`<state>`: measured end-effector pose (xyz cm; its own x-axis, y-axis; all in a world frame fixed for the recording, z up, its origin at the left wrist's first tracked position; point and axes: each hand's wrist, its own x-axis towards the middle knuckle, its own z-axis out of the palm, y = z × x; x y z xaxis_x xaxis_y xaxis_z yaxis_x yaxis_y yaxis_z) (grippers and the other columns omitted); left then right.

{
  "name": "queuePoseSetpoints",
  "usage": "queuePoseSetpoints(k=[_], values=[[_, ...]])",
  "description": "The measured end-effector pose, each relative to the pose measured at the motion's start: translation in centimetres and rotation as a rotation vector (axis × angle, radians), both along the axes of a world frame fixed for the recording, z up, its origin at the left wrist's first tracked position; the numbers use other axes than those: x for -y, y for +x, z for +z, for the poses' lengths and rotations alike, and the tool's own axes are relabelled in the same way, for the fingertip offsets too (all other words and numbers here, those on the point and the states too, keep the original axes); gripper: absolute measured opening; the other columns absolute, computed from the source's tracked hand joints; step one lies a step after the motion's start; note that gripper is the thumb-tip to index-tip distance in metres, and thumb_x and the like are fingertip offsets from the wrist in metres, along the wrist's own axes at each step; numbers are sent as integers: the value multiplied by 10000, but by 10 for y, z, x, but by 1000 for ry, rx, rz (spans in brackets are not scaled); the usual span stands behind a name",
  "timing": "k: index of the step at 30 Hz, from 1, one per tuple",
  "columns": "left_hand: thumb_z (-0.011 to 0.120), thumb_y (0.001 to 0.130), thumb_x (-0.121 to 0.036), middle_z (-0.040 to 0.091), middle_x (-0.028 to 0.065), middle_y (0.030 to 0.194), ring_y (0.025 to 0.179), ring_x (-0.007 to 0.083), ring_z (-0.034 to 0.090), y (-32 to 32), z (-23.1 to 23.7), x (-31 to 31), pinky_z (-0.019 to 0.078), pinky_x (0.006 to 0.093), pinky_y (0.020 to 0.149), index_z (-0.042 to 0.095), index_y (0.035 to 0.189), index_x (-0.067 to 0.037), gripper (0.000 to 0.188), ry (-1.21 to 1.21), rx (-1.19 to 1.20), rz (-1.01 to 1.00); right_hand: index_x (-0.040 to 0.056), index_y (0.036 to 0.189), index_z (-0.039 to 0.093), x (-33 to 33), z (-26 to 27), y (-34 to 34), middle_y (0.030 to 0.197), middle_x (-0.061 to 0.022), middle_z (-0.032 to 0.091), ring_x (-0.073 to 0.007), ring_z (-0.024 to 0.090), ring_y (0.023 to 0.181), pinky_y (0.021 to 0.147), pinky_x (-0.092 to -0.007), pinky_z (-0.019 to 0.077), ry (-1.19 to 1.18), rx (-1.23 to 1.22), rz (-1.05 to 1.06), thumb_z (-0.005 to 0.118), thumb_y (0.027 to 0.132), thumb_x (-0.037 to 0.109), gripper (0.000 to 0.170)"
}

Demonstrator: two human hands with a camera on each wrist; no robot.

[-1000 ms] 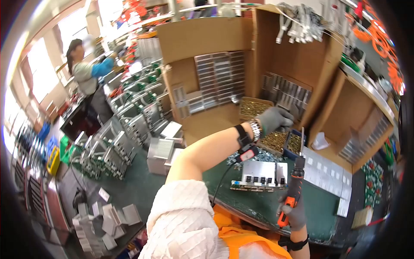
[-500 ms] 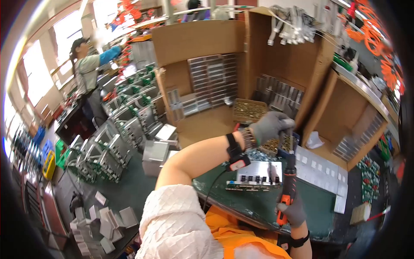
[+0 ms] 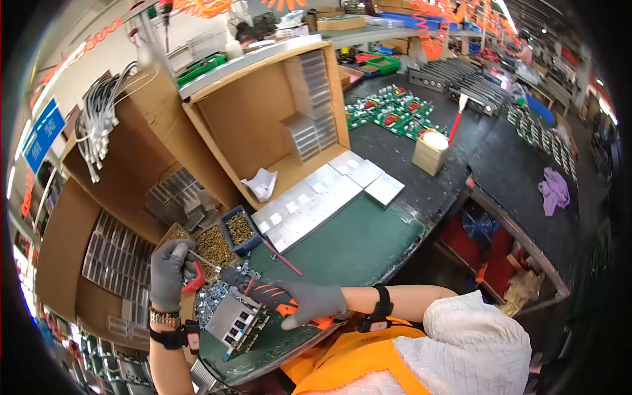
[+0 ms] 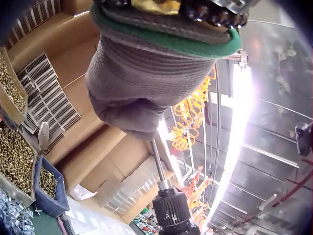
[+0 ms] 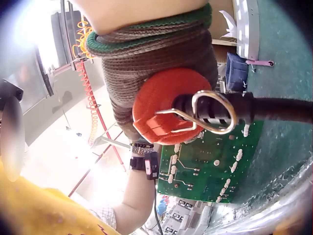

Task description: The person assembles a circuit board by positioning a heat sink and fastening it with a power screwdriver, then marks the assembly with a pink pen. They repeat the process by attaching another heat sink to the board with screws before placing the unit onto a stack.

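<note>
My right hand (image 3: 315, 301), in a grey glove, grips an orange-and-black electric screwdriver (image 3: 268, 296). In the right wrist view its red rear end (image 5: 168, 93) carries a wire hanging loop (image 5: 230, 105) and a black cable (image 5: 283, 110). The fingers of my gloved left hand (image 3: 168, 273) curl at the tip of the long screwdriver bit (image 4: 158, 161). The glove hides the tip and anything on it. Below the screwdriver sits a silver metal plate (image 3: 227, 317) with a green circuit board (image 5: 210, 166) along it.
Brass screws fill a bin (image 3: 216, 247) and a blue bin (image 3: 240, 227) beyond my left hand. Small metal parts (image 3: 210, 299) lie loose near the plate. Flat silver panels (image 3: 313, 204) line the green bench (image 3: 342, 247). Behind stand cardboard boxes (image 3: 237, 125) with metal pieces inside.
The head view has swung to the right. My left hand has moved from above the screw bins to the bit's tip. The right hand keeps its grip on the screwdriver.
</note>
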<state>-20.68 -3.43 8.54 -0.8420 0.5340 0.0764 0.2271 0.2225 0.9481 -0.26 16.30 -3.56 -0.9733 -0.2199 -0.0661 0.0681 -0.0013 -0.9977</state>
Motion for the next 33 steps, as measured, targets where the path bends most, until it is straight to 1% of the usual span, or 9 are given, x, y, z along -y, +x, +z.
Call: queuePoseSetpoints(k=[13,15,17,19,21,22,24,27,33], values=[[547,976,-210,613,15,725,539,58,533,-9,2,8,399,182,481,642,992,5,236,-18,197,-82,0,1381,349,-5,4,4,1038,-98,576,-161,557,883,768,-307,493,33,-23,39,805,715,241,843],[569,963,-225,615,20,726,562,66,542,-10,5,8,410,180,502,653,992,7,248,-140,63,-107,2,1386,345,0,1,1,1027,-92,577,-157,561,866,751,-300,497,49,-60,72,808,718,250,850],[581,951,-238,629,39,782,609,61,570,-2,3,7,444,192,532,630,1110,-19,275,-55,81,-127,5,1402,334,1,-9,-1,1010,-79,578,-143,571,841,722,-279,504,20,-166,-27,817,717,245,872],[591,942,-241,656,89,930,770,132,636,1,-13,10,520,276,672,571,1233,-44,352,6,242,-170,7,1411,326,1,22,5,1012,-77,578,-141,577,841,722,-273,506,-39,-36,24,818,718,233,880],[686,878,-392,632,86,1026,887,189,640,18,-12,9,526,315,771,544,1222,26,560,-329,-163,-313,10,1420,318,0,35,8,1013,-75,578,-140,583,842,722,-268,509,-69,105,59,819,719,221,888],[686,878,-392,632,86,1026,887,189,640,27,-15,10,526,315,771,544,1222,26,560,-326,-162,-283,7,1416,326,0,35,8,1016,-75,578,-133,580,846,721,-267,508,-47,131,41,819,719,204,876],[789,768,-420,646,100,1027,912,232,640,45,-25,12,520,357,792,525,1213,34,688,-481,-280,-611,6,1406,352,2,33,6,1043,-73,581,-125,571,880,754,-274,505,-33,159,10,820,715,182,853],[857,682,-407,640,169,1110,1051,238,614,59,-20,1,478,372,917,361,1398,33,976,-831,-24,-553,5,1405,359,10,24,12,1077,-74,580,-129,562,919,803,-283,498,-81,102,-83,826,706,176,858],[823,739,-247,617,127,1131,1025,194,592,18,-58,-1,492,342,886,186,1501,-18,1020,-687,-35,-745,24,1435,322,-15,4,107,1170,-86,547,-149,539,1038,899,-301,465,-31,156,-2,868,665,212,962]])
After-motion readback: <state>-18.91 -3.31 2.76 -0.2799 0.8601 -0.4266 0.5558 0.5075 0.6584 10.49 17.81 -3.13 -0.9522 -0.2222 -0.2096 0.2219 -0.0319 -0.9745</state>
